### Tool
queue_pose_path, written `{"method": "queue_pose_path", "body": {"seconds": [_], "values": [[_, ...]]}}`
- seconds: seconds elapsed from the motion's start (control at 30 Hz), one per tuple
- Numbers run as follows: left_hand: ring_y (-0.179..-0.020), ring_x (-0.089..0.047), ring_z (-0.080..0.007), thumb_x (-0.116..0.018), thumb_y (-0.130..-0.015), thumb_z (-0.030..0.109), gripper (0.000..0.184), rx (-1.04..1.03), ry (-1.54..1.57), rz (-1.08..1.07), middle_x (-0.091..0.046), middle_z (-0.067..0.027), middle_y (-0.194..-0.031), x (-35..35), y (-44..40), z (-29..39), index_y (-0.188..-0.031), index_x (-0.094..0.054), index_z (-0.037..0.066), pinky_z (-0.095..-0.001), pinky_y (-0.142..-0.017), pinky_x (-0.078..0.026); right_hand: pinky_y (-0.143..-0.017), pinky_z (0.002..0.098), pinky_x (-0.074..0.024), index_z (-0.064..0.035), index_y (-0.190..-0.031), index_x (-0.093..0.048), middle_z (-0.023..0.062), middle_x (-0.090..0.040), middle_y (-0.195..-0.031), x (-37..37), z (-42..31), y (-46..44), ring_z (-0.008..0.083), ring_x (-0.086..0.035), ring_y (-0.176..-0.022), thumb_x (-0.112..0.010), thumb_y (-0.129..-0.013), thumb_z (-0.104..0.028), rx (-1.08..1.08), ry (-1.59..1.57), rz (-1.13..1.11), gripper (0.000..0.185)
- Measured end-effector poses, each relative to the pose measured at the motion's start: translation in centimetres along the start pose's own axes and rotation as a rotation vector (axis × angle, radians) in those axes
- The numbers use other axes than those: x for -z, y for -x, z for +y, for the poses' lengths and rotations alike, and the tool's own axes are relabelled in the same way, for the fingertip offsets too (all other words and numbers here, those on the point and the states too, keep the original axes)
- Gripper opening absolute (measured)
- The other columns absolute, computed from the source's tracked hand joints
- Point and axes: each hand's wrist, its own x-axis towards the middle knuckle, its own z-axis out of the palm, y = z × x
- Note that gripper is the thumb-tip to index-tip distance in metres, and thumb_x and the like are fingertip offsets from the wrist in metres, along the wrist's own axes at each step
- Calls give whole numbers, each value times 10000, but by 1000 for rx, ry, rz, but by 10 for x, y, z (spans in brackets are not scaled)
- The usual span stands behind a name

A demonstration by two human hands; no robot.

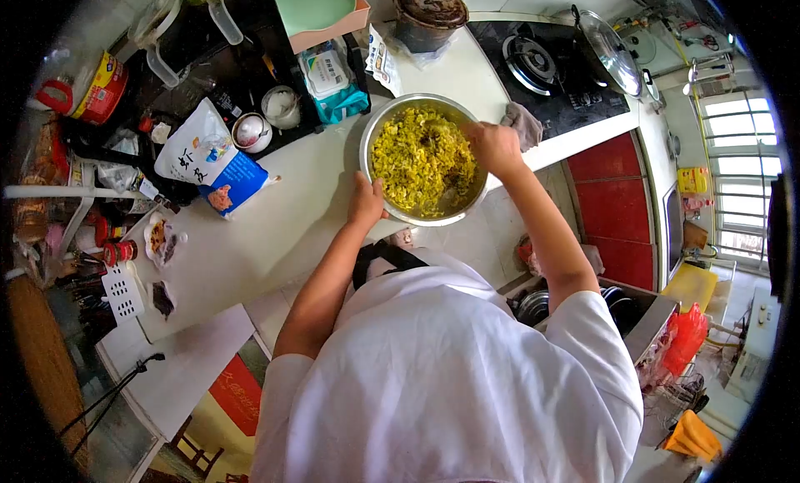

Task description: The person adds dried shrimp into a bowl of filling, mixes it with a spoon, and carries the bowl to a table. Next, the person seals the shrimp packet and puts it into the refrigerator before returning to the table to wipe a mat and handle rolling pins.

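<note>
A round metal bowl (375, 125) at the counter's edge holds a yellow-green chopped mixture (417, 154). On the bowl's left rim is my left hand (367, 200), thumb inside the rim and the other fingers around the outside. My right hand (495, 149) is closed over the bowl's right side, its fingers wrapped round something I cannot make out. What looks like a utensil's end reaches into the mixture near the top right, mostly hidden by food.
Left on the white counter (304, 183) stands a blue and white pouch (204, 158). A wipes pack (329, 75) and a dark lidded pot (429, 16) are behind the bowl. A grey cloth (523, 126) lies beside the black gas stove (575, 95); an open drawer (654, 329) is at right.
</note>
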Motion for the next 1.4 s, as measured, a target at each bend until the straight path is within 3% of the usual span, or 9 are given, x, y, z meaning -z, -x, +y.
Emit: {"method": "queue_pose_path", "body": {"seconds": [0.3,0.47,0.6,0.77,0.9,1.0,1.13,1.2,1.4], "values": [[-443,-598,-241,-422,-921,293,639,-20,-28,10,-580,-258,-953,0,1,1,-1323,-140,-116,-314,-422,-498,-587,424,-487,-125,-823,-620,107,-642,-750,-71,-13,-38,304,-627,-692,-528,-774,-189,-205,-239,129,123],[-449,-601,-238,-424,-922,299,648,27,-6,-4,-580,-249,-965,0,2,1,-1334,-124,-100,-309,-421,-499,-579,413,-485,-127,-838,-618,92,-637,-754,-52,-42,-33,291,-626,-688,-521,-771,-182,235,-7,-197,131],[-459,-604,-229,-412,-929,314,644,55,-1,-25,-582,-235,-988,-1,0,-1,-1353,-108,-63,-299,-420,-496,-559,392,-485,-139,-854,-606,79,-632,-758,-10,-33,-6,268,-626,-665,-521,-759,-145,461,-117,-32,128],[-460,-602,-222,-399,-934,324,645,82,26,-23,-574,-229,-1026,-4,-1,-4,-1365,-94,-46,-293,-427,-498,-587,385,-488,-152,-899,-624,60,-628,-804,-10,0,-21,257,-621,-695,-518,-751,-119,29,28,34,185],[-459,-600,-228,-405,-933,318,644,88,-18,-30,-562,-236,-1055,-1,-1,2,-1365,-91,-43,-297,-433,-501,-608,391,-490,-175,-965,-628,56,-636,-826,-38,0,-45,269,-622,-706,-495,-796,-138,-4,7,-9,219],[-456,-597,-235,-415,-931,305,642,79,43,-13,-562,-244,-1024,-3,-2,-3,-1355,-88,-49,-296,-418,-496,-620,385,-498,-190,-1044,-610,74,-639,-809,-67,-13,-46,273,-622,-701,-477,-812,-125,297,189,-146,274],[-451,-594,-243,-416,-931,293,560,51,66,7,-565,-239,-967,-2,3,-1,-1297,-164,-48,-302,-382,-484,-584,403,-495,-188,-1072,-599,86,-637,-773,-34,-1,-34,282,-624,-657,-508,-788,-144,99,79,-79,301],[-442,-588,-249,-414,-931,276,451,44,90,2,-567,-220,-915,-1,3,3,-1206,-224,-27,-308,-344,-472,-630,376,-512,-133,-783,-668,77,-659,-769,-29,18,-30,256,-647,-720,-521,-807,-235,-70,211,-218,180],[-420,-578,-248,-424,-928,249,416,86,68,1,-559,-216,-921,-2,2,6,-1184,-226,-12,-314,-319,-468,-687,417,-501,-119,-841,-667,129,-655,-825,-49,24,19,310,-632,-786,-524,-809,-256,-358,-173,-230,201]]}}
